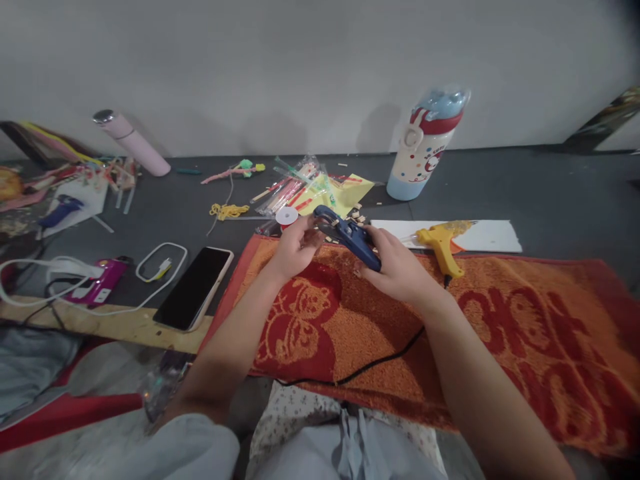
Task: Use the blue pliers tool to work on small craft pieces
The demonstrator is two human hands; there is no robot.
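Note:
My right hand (397,267) is wrapped round the handle of dark blue cutting shears (350,237), held over the back edge of an orange and red towel (380,320). My left hand (297,247) is at the curved head of the shears, its fingers closed together. What they hold, if anything, is hidden. Small pale cut pieces (357,215) lie just behind the shears. A white spool (287,216) stands beside my left fingers. To the right of my right hand, a yellow glue gun (443,243) rests on a white board (493,235) and the towel.
Behind are plastic-wrapped sticks (280,193), yellow paper (353,193), yellow yarn (227,211) and a cartoon bottle (423,150). On the left are a phone (195,287), a purple power strip (97,283), a pink flask (135,143) and a blue tool (61,210). A black cord (380,362) crosses the towel.

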